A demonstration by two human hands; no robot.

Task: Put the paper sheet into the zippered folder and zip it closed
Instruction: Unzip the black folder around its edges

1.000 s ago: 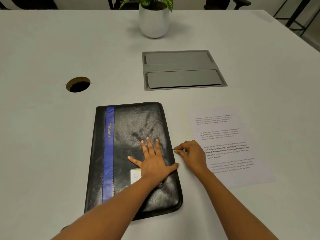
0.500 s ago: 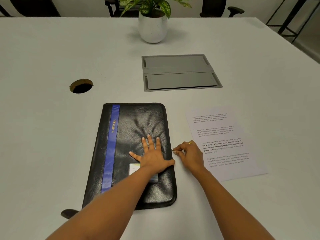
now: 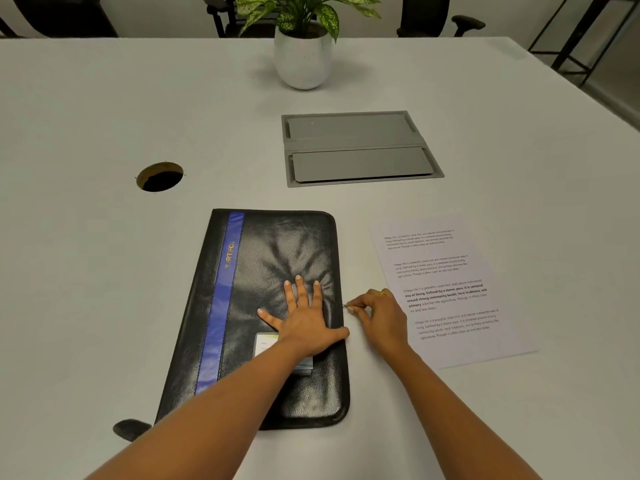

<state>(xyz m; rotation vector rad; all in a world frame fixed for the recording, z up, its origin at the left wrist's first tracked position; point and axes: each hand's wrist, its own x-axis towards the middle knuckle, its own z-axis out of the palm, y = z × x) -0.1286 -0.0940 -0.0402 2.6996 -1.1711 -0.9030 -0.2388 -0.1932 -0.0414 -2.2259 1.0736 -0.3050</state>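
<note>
Near the table's (image 3: 104, 271) front edge lies the zippered folder (image 3: 277, 244), black, creased, blue-striped. The left hand (image 3: 304, 323) presses it flat, fingers spread. The right hand (image 3: 379, 315) pinches the zipper pull (image 3: 345, 306) at its right edge. The paper sheet (image 3: 446, 289) lies just right, printed side up.

We can't read the small print on the paper sheet (image 3: 446, 289), too fine. Left hand (image 3: 304, 323) and forearm cover part of the white label (image 3: 268, 344) on the zippered folder (image 3: 263, 306). Zipper pull (image 3: 345, 306) at right hand (image 3: 379, 315) fingertips too tiny to make out. Plant (image 3: 301, 12) cropped at top edge.
</note>
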